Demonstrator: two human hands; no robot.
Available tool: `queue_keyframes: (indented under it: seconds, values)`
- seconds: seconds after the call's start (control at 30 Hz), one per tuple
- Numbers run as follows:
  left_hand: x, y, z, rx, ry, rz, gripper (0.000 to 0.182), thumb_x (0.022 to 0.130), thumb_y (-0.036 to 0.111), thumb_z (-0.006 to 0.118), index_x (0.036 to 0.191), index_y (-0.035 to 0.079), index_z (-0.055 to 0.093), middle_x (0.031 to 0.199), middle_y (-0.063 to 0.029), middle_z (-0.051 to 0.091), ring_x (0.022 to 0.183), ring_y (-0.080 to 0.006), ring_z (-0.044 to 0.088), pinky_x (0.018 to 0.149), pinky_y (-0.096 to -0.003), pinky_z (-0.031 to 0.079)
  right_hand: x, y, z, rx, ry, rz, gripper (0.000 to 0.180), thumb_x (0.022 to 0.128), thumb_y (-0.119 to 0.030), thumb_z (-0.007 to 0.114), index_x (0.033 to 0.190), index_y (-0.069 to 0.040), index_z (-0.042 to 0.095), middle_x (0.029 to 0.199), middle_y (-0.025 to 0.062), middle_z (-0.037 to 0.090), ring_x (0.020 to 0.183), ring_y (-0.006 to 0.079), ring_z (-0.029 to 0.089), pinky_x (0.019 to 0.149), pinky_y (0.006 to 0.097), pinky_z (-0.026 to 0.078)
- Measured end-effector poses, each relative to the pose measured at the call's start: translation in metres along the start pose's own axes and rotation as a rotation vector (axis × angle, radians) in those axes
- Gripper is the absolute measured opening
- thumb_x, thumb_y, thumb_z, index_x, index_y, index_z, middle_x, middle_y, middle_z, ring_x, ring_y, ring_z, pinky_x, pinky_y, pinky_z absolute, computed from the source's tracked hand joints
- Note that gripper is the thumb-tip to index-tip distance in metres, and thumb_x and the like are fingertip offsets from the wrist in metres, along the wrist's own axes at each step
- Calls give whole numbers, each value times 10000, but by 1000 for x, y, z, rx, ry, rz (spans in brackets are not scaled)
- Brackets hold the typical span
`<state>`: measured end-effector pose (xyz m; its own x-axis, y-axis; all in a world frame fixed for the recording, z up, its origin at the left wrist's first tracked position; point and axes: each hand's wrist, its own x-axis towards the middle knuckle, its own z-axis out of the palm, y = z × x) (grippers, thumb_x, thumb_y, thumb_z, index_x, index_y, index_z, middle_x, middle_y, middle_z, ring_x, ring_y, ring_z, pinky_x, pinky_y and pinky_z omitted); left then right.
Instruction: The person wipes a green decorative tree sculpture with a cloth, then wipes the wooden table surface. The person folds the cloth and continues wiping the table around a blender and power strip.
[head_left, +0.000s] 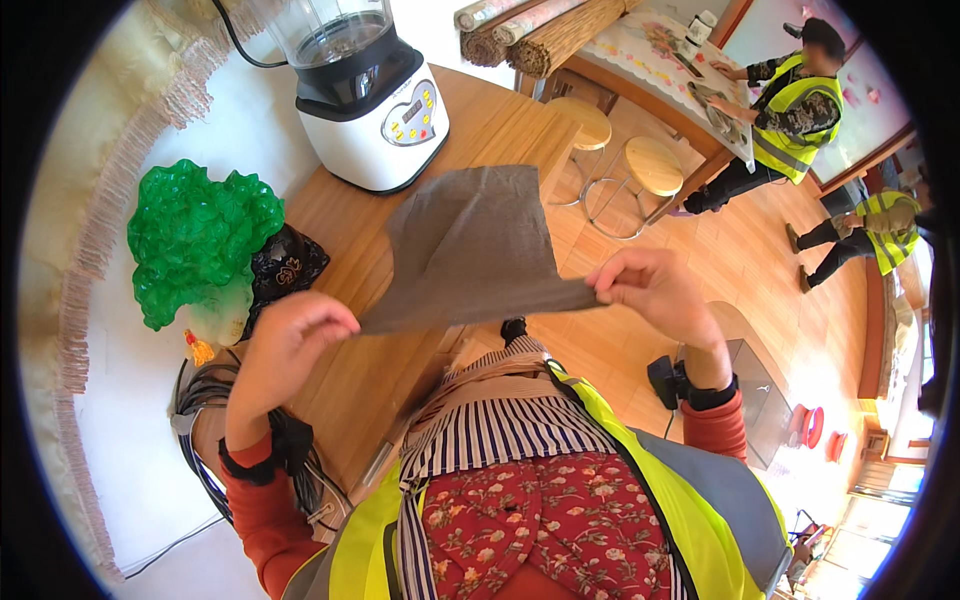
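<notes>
A grey-brown cloth (472, 240) is stretched between my two hands, its near edge pulled taut. My left hand (289, 349) pinches one near corner between thumb and fingers. The opposite near corner is pinched in my right hand (652, 289). The far part of the cloth spreads over the wooden cabinet top (345, 390), close to the white blender base (375, 127). Whether the cloth's far end rests on the wood or hangs just above it, I cannot tell.
A green cabbage-shaped ornament (199, 240) on a dark base (289, 259) stands left, above coiled cables (210, 390). Round stools (652, 165) and a table (637, 45) with rolled mats (570, 34) lie beyond. Two people in yellow vests (799, 120) are at the right.
</notes>
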<state>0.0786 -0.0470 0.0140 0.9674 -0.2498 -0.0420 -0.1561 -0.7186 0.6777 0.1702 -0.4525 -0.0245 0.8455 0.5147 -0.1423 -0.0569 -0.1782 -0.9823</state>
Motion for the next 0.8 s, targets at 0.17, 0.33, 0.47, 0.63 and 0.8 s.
queue_keyframes:
  seconds: [0.17, 0.33, 0.47, 0.63, 0.8]
  values:
    - [-16, -8, 8, -167, -198, -31, 57, 895, -3, 654, 947, -5, 679, 878, -96, 680, 815, -218, 658, 739, -319, 517, -3, 8, 0, 33, -113, 117, 97, 895, 104, 643, 938, 18, 662, 990, 54, 700, 903, 108, 655, 842, 264, 550]
    - [-17, 0, -13, -176, -395, 109, 67, 903, 0, 646, 960, 6, 681, 880, -90, 680, 807, -228, 659, 725, -329, 516, -15, -22, -16, 25, -229, 81, 126, 881, 108, 653, 956, 11, 683, 982, 54, 702, 893, 105, 656, 830, 257, 545]
    - [-6, -6, -5, -146, -400, 135, 63, 906, 4, 642, 957, 4, 679, 873, -97, 682, 804, -217, 658, 723, -321, 515, -4, -18, -19, 16, -227, 106, 122, 882, 98, 663, 966, 13, 688, 964, 45, 705, 887, 99, 657, 823, 249, 542]
    - [18, -25, 10, -237, -259, -57, 57, 919, 12, 639, 959, -15, 670, 876, -70, 688, 792, -141, 643, 729, -292, 514, 34, 0, -15, -66, -155, 95, 97, 891, 73, 678, 970, 16, 682, 939, 33, 707, 885, 87, 656, 811, 241, 537]
    - [31, -34, 12, -403, -381, -87, 78, 937, 43, 634, 976, -5, 681, 873, -42, 694, 796, -115, 627, 731, -293, 511, 49, -2, -22, -88, -281, 86, 85, 910, 24, 692, 993, 5, 684, 925, 14, 701, 880, 80, 650, 804, 238, 533]
